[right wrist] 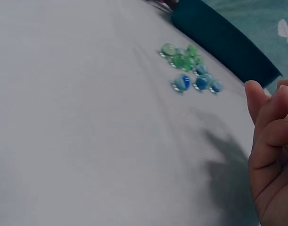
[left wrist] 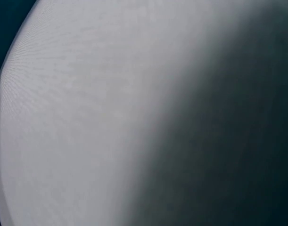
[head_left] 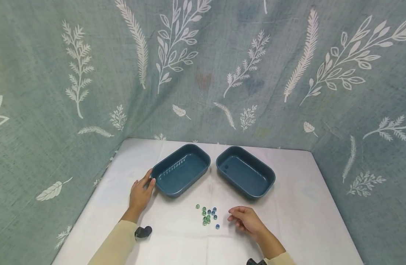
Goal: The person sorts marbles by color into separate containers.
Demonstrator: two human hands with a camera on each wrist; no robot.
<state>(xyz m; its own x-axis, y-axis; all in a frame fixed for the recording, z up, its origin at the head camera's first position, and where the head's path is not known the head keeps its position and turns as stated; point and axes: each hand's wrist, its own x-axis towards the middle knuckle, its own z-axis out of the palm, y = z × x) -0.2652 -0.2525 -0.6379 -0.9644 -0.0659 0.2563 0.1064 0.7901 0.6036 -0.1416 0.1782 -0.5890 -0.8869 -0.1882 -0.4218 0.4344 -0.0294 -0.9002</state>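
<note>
Green and blue glassy round marbles (head_left: 208,217) lie loose on the white tabletop (head_left: 176,235); a stray brush of a hand could send them rolling. They sit just left of the right hand (head_left: 246,219), its fingers bent; whether that grip pinches anything, I cannot tell. The left hand (head_left: 140,193), thumb and fingers spread, touches the left-side dark-blue oblong plastic-looking tray (head_left: 181,173).
</note>
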